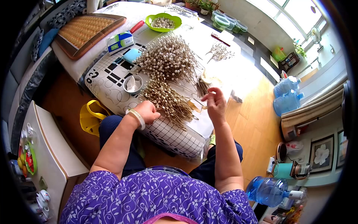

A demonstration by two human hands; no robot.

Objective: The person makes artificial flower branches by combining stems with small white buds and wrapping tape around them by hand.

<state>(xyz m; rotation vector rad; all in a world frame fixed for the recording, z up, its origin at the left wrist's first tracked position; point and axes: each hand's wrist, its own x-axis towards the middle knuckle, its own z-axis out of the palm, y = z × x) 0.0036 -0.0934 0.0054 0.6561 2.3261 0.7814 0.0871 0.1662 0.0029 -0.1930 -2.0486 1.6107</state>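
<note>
My left hand point(148, 112), with a pale bangle point(137, 118) at the wrist, is closed at the near left edge of a bundle of brown stems with small cream buds point(164, 101). Whatever its fingers hold is hidden. To the right of that bundle, my right hand point(216, 101) is raised with thumb and fingers curled together. A tan strip point(195, 105) lies close to its fingertips, but I cannot tell what is pinched. Beyond the bundle is a larger heap of stems with round whitish heads point(167, 58). A small bowl with white pieces point(132, 84) stands left of the bundle.
Toward the back of the table are a green bowl of whitish beads point(163, 23), a red-handled tool point(137, 26), a green-and-blue package point(120, 42) and a light-blue item point(132, 55). Sparse stems point(220, 51) lie right. A yellow bag point(89, 117) hangs near my left knee.
</note>
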